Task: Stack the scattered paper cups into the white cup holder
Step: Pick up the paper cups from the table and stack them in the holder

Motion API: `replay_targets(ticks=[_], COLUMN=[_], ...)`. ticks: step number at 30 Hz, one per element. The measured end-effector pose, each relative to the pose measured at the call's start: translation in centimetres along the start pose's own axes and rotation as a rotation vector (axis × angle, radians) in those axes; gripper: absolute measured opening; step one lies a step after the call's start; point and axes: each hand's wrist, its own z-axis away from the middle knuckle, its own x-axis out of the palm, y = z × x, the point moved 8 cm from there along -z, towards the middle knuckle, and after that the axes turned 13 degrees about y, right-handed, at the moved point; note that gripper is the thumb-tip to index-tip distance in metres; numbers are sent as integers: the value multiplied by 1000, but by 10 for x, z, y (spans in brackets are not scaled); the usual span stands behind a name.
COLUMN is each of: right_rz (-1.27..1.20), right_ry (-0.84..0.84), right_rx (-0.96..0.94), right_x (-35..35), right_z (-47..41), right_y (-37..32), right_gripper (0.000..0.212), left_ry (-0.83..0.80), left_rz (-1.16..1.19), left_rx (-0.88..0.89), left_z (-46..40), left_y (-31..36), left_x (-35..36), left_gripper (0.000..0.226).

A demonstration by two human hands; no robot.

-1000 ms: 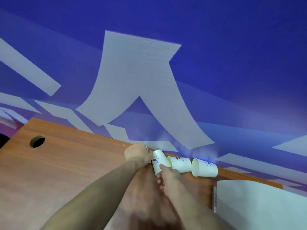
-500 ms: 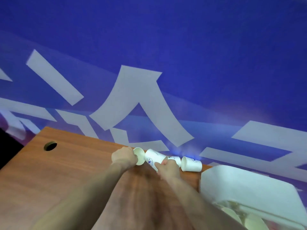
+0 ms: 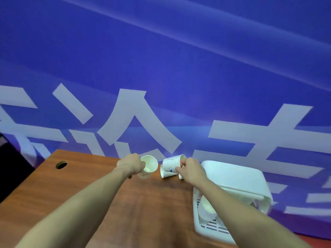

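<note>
A: What shows of the person over the table?

B: Two arms, bare all along; the left forearm runs above the table's middle, the right forearm above its right part; each looks broad at the table's near edge and narrows to the wrist.

A: And the hands?

B: The left hand and right hand, both bare, lie near the table's far edge; knuckles show as soft ridges; the nails are too small and blurred to make out.

A: Any clothing?

B: Only bare skin is in view.

Head view looks forward over the wooden table toward the blue wall
</note>
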Motion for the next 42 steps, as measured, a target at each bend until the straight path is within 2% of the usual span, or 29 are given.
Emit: replay_targets(ticks=[5,14,18,24,28,34,38,42], right_rz=[88,127,130,157,159,171,167,167], right_ry=[97,230,288,341,356,353,320,276], right_rx=[-58,3,93,245,308,357,398,432], right_x=[-61,-140,-168,-199,-204,-196,-189,-175], right_z=[15,57,79,113,131,151,161,168], right_y=[40,147,201,270,303,334,348,363], right_gripper=[15,19,22,17,16,18,18,18], left_ry=[-62,-127,-58,110,-82,-295,-317,-339], left_rz=[94,109,116,-1,88,264,216,156], left_rx=[96,298,345,443,544,556,572,590], left_z=[24,82,98,121,145,177,184,184], left_y=[68,213,260,316,346,367,369,363], left_x=[4,32,36,31,67,113,134,154], left_gripper=[23,21,27,25,34,32,37,24])
